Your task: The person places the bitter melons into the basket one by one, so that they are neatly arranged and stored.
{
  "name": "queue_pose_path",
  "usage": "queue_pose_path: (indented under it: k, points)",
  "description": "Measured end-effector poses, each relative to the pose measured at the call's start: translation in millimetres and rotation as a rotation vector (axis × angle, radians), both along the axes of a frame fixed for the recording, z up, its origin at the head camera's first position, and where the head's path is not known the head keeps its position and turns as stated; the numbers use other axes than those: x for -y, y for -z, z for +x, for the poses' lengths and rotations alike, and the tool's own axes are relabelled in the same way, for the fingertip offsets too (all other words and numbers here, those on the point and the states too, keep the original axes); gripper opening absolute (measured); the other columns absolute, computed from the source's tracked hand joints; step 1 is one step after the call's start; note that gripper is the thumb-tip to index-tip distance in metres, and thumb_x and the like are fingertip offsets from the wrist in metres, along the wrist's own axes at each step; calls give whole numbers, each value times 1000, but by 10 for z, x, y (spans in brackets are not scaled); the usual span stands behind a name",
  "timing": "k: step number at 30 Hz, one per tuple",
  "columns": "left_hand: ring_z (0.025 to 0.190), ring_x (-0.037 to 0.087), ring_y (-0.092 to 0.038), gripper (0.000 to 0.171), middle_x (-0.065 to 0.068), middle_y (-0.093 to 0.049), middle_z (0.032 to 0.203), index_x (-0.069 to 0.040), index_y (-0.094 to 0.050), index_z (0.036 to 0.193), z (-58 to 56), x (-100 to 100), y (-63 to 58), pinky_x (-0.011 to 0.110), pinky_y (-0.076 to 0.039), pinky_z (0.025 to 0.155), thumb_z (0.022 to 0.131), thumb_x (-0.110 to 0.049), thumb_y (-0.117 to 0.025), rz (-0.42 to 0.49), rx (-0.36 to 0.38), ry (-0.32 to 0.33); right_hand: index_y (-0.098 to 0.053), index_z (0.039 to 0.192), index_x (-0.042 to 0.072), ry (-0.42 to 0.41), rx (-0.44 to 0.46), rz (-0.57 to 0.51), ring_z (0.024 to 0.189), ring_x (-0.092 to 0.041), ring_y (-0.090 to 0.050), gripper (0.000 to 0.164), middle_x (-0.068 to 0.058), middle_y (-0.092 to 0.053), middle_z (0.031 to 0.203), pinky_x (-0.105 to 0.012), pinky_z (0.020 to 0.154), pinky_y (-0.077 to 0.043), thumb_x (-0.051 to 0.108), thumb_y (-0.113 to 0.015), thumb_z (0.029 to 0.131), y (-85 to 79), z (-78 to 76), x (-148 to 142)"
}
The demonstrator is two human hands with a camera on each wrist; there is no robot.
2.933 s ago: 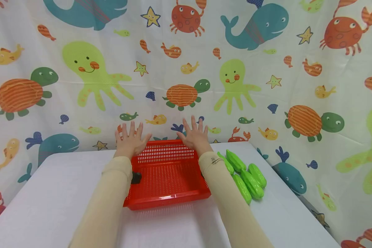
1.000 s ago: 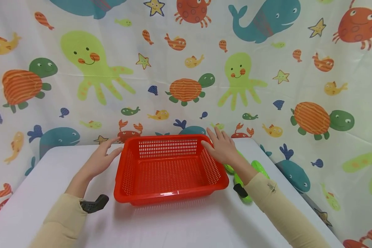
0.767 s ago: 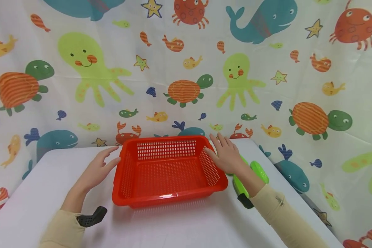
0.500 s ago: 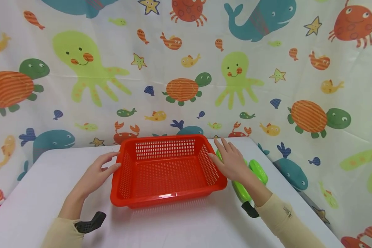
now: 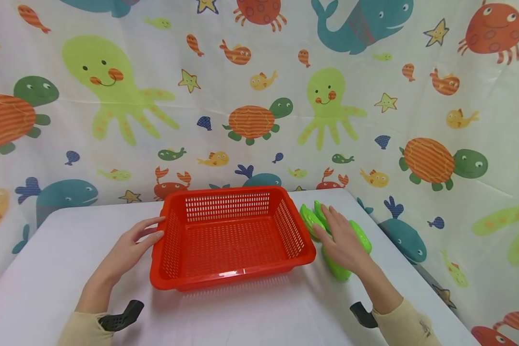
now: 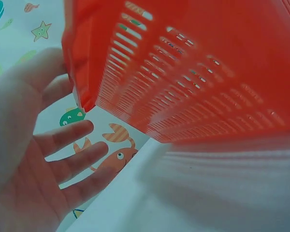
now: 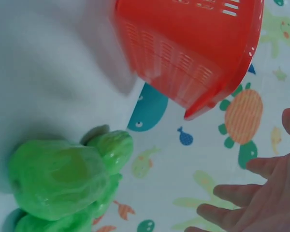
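Note:
A red plastic basket (image 5: 255, 272) with slotted walls stands on the white table, nothing in it. My left hand (image 5: 125, 250) is at its left side; thumb and index fingertips meet the outer rim. In the left wrist view the other fingers spread loosely beside the basket wall (image 6: 222, 29). My right hand (image 5: 343, 242) hovers, fingers straight, over several glossy green cucumbers (image 5: 338, 269) right of the basket, partly covering them. In the right wrist view a cucumber (image 7: 58, 179) lies apart from the spread fingers, which hold nothing.
The white table (image 5: 225, 317) reaches past the basket on both sides. Behind it hangs a curtain (image 5: 251, 57) printed with sea animals. Black devices sit at both wrists, the left one (image 5: 123, 316) and the right one (image 5: 363, 315).
Both hands first stretched forward over the basket, then parted to its sides. The left hand came to the left rim; the right hand moved right, over the cucumbers. The basket appears unmoved.

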State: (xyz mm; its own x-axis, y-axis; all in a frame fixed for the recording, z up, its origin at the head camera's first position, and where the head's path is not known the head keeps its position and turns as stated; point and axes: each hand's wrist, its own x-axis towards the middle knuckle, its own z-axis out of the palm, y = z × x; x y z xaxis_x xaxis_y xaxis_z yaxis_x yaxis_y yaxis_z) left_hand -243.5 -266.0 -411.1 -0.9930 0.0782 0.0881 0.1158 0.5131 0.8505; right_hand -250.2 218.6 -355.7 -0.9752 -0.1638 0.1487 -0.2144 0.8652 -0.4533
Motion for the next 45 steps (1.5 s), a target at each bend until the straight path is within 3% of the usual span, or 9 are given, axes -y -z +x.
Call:
queue_pose_path:
  k: [8, 13, 21, 31, 37, 45]
  points:
    - [129, 44, -39, 66, 21, -37, 149, -15, -35, 151, -2, 0, -14, 64, -46, 92, 97, -47, -54, 34, 12, 2, -18, 156, 6, 32, 31, -78, 143, -45, -22, 75, -23, -24, 157, -69, 106, -26, 54, -37, 101, 90, 118, -185]
    - [127, 42, -42, 65, 20, -39, 147, -14, -36, 150, -38, 19, 27, 61, -47, 92, 97, -46, -55, 54, 5, 12, -21, 156, 9, 97, 54, -104, 142, -45, -22, 74, -22, -24, 157, -70, 104, -26, 54, -39, 101, 183, 143, -317]
    - [125, 41, -45, 67, 21, -38, 147, -14, -33, 151, -58, 53, 74, 60, -48, 92, 97, -47, -55, 65, 12, 11, -32, 152, 8, 151, -17, -125, 138, -46, -30, 67, -24, -34, 151, -68, 104, -29, 46, -50, 100, 305, 145, -600]
    - [125, 40, -45, 65, 20, -38, 147, -14, -32, 151, -82, 53, 96, 58, -49, 92, 98, -45, -54, 80, 1, 30, -34, 149, 1, 198, -31, -111, 130, -47, -38, 65, -29, -37, 146, -68, 99, -36, 36, -57, 99, 513, 63, -955]
    - [126, 40, -45, 65, 20, -37, 148, -14, -31, 151, -88, 60, 95, 58, -49, 92, 98, -45, -53, 84, 0, 30, -35, 146, -3, 180, -47, -102, 127, -49, -41, 62, -30, -38, 145, -66, 99, -38, 31, -59, 99, 562, -67, -1113]
    - [125, 40, -46, 66, 20, -37, 147, -14, -31, 152, -79, 40, 103, 57, -50, 92, 98, -45, -53, 92, 13, 28, -26, 153, 3, 204, 133, -205, 133, -51, -35, 70, -30, -28, 152, -65, 101, -38, 39, -54, 100, 629, -285, -1281]
